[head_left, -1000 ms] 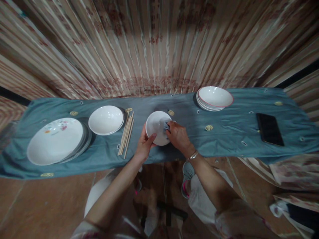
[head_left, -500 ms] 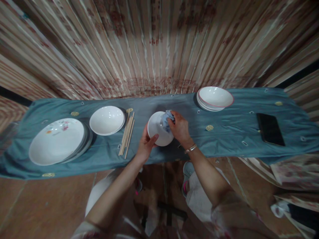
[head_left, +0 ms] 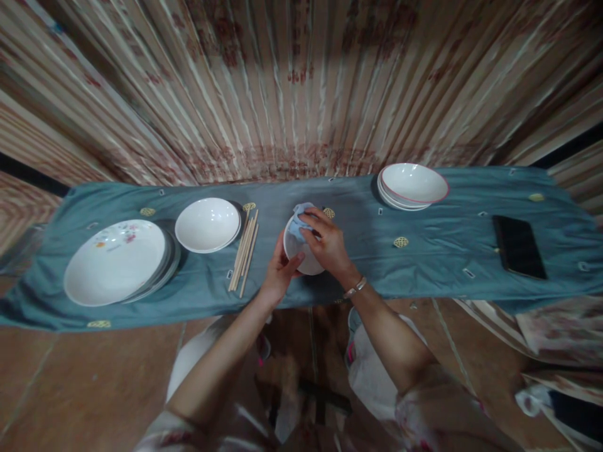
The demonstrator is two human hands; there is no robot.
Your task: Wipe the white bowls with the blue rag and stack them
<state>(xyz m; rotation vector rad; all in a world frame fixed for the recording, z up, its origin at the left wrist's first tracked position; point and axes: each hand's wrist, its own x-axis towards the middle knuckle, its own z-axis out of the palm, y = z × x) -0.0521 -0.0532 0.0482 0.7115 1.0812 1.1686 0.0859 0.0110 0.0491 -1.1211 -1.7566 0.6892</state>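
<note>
In front of me, over the table's middle, a white bowl is tilted in my left hand. The left thumb lies over its near rim and the fingers go round the outside, partly hidden. My right hand pinches a crumpled light blue cloth and presses it against the bowl's far left rim. That hand covers much of the bowl's inside. Left of the bowl lie several wooden chopsticks, close to the left hand.
Two stacked white bowls and a stack of floral plates stand to the left. Red-rimmed bowls are stacked at the back right, and a black phone lies further right. A teal cloth covers the table; a curtain hangs behind.
My right hand has moved the cloth leftward across the bowl to its far left rim. The bowl has tilted a little in my left hand. The whole view has shifted slightly.
</note>
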